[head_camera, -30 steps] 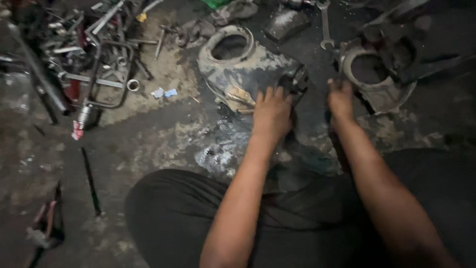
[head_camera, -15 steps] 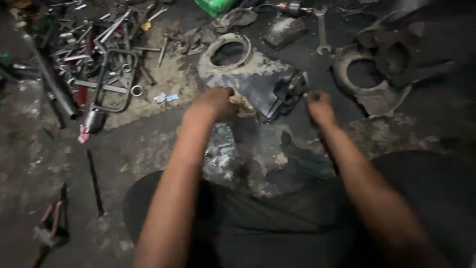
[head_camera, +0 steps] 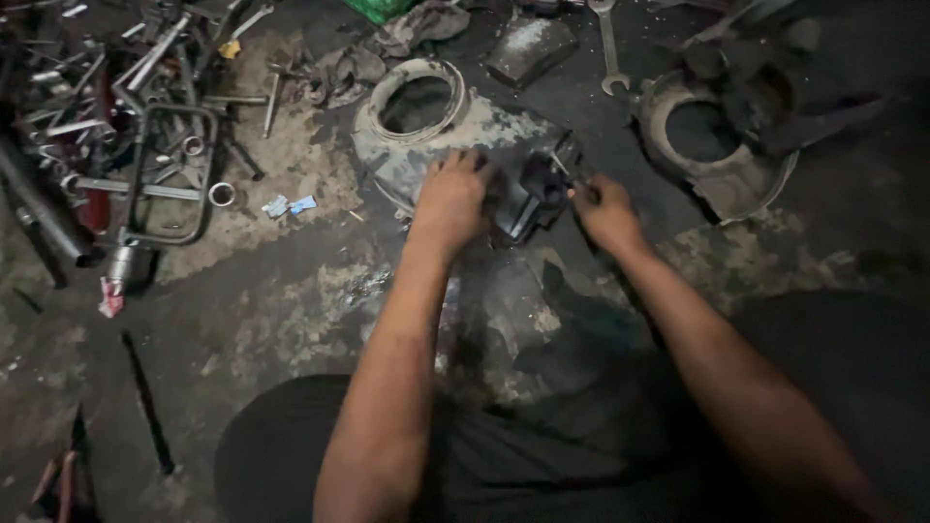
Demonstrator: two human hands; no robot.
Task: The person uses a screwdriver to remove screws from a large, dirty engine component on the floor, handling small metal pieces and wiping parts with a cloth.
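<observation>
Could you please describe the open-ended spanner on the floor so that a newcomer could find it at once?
Start at the grimy metal housing with the round hole that both hands rest on. Look up and right, between the flat dark block and the second ring-shaped casing. The spanner lies there, the one slim, bright, straight tool with forked jaws.

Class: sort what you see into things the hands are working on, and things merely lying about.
In hand: left hand, right hand, grey casing, dark part.

Lying about: spanner, second casing, ring, tool pile.
</observation>
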